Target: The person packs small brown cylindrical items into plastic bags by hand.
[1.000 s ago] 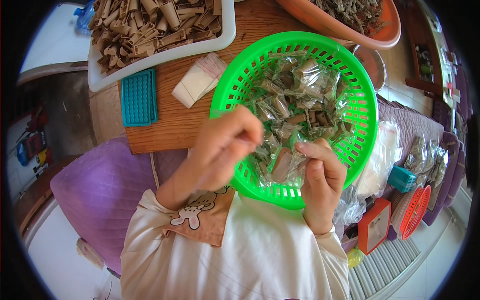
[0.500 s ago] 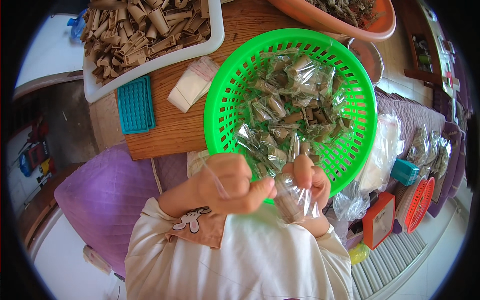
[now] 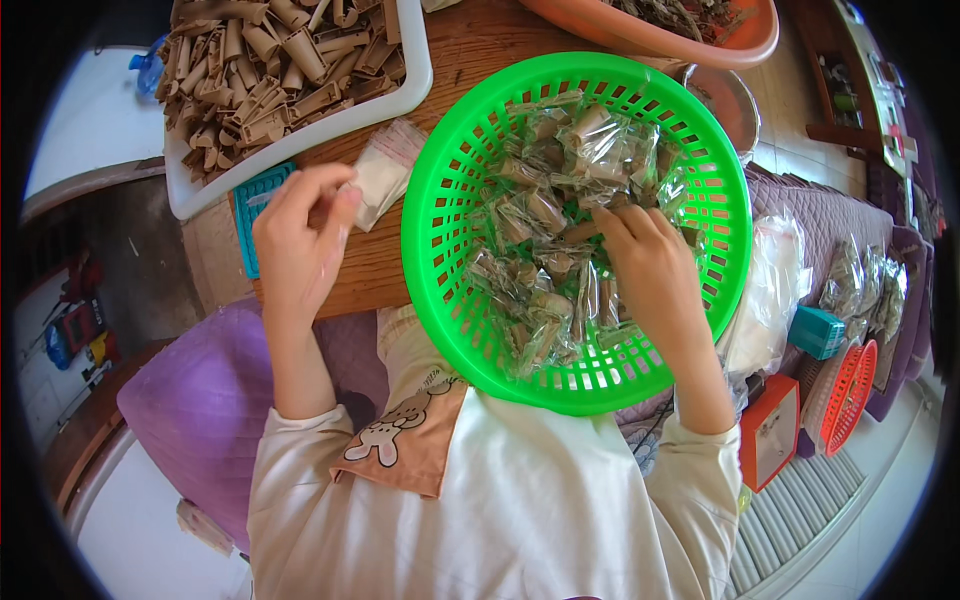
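Note:
My right hand [image 3: 655, 270] reaches into the green basket [image 3: 425, 340], its bent fingers closed on the end of a bare brown tube-like piece [image 3: 580, 232]; the thumb is mostly hidden. Around it in the basket lie several brown pieces sealed in clear plastic bags [image 3: 545, 210]. My left hand [image 3: 305, 240] is raised at the table's left side, thumb and curled fingers apart, nothing visible between them. Just beyond its fingertips is a stack of flat clear bags [image 3: 385, 175]. A teal ridged tray [image 3: 250, 235] is partly covered by that hand, with a clear strip lying across it.
A white bin [image 3: 422, 80] heaped with brown half-tube pieces [image 3: 290, 60] stands at the far left of the wooden table [image 3: 365, 270]. An orange basin [image 3: 760, 45] of dried material is at the far right. Right of the basket are plastic bags, a teal box [image 3: 815, 333] and a red box [image 3: 770, 430].
My hands have parted from the bagged piece they held over the basket's near rim. The left has moved left toward the clear bags; the right has gone forward into the basket.

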`<state>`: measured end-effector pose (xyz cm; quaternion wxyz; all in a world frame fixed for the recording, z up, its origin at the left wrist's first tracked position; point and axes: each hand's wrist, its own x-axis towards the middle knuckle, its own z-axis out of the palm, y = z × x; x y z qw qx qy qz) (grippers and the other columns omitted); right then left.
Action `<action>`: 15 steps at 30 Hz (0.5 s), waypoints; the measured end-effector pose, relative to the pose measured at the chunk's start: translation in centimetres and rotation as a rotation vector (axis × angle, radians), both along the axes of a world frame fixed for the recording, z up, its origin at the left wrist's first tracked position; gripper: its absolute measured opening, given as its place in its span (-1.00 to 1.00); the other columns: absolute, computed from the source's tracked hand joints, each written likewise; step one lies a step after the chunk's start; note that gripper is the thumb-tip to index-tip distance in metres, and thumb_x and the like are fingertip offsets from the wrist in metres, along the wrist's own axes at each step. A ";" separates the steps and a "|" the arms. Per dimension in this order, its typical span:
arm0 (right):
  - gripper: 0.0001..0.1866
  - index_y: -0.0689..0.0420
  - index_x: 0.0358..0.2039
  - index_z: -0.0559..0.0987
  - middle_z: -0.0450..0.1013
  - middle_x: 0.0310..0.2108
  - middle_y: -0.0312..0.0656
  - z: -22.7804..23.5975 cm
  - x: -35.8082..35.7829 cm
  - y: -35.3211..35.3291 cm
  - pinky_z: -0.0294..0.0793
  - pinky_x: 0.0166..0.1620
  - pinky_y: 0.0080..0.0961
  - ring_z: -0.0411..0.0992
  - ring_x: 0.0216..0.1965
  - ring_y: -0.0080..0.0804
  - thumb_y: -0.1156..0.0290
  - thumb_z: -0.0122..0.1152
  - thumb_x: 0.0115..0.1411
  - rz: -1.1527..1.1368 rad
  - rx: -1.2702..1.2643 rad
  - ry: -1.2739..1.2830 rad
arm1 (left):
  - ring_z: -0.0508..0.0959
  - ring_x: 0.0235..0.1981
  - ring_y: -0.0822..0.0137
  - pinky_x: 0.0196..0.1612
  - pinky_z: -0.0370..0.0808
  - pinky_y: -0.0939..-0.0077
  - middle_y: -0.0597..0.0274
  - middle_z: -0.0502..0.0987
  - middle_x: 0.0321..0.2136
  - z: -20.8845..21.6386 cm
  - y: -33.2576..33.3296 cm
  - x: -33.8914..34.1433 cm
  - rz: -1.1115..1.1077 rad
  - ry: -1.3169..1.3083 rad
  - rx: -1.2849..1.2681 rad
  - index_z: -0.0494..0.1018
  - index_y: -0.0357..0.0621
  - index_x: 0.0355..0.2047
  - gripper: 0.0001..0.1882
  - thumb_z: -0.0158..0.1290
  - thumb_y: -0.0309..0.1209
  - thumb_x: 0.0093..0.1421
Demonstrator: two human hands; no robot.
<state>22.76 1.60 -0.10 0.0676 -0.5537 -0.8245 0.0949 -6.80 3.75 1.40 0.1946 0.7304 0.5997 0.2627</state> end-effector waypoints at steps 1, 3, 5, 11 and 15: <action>-0.76 0.14 -0.33 0.44 0.36 -0.53 -0.23 -0.9 0.0 0.5 0.37 -0.33 -0.46 0.39 -0.42 -0.31 0.53 0.05 -0.11 0.077 -0.006 -0.053 | 0.43 -0.60 0.25 -0.50 0.38 0.47 0.16 0.45 -0.58 -1.3 0.6 -0.1 0.121 -0.032 -0.053 0.44 -0.25 -0.38 -0.81 0.10 -0.42 -0.01; -0.81 0.13 -0.40 0.43 0.36 -0.52 -0.23 -2.2 -0.3 0.6 0.37 -0.31 -0.46 0.38 -0.39 -0.34 0.53 0.05 -0.13 0.165 -0.009 -0.103 | 0.46 -0.56 0.18 -0.46 0.40 0.45 0.11 0.47 -0.56 -4.2 1.3 -0.7 0.253 -0.061 -0.103 0.42 -0.28 -0.34 -0.77 0.09 -0.42 0.00; -0.89 0.11 -0.50 0.39 0.37 -0.51 -0.22 -3.2 -0.8 0.4 0.37 -0.31 -0.45 0.40 -0.39 -0.34 0.52 0.05 -0.13 0.199 -0.108 -0.173 | 0.49 -0.46 0.11 -0.38 0.41 0.38 0.08 0.49 -0.52 -7.4 1.7 -1.2 0.288 0.072 -0.110 0.40 -0.30 -0.25 -0.68 0.10 -0.41 -0.03; -0.88 0.16 -0.48 0.38 0.42 -0.50 -0.13 -3.2 -0.9 0.3 0.39 -0.34 -0.38 0.42 -0.39 -0.23 0.52 0.05 -0.10 0.217 -0.188 -0.211 | 0.51 -0.42 0.08 -0.36 0.40 0.33 0.04 0.50 -0.48 -10.5 2.7 -2.0 0.341 0.150 -0.266 0.42 -0.27 -0.30 -0.66 0.14 -0.35 -0.08; -0.92 0.20 -0.48 0.37 0.42 -0.53 -0.06 -3.4 -0.2 0.1 0.38 -0.34 -0.31 0.41 -0.41 -0.14 0.50 0.02 -0.02 0.148 -0.317 -0.068 | 0.47 -0.55 0.19 -0.47 0.38 0.44 0.07 0.49 -0.55 -11.0 3.4 -2.8 0.348 0.052 -0.342 0.44 -0.25 -0.43 -0.74 0.17 -0.33 -0.09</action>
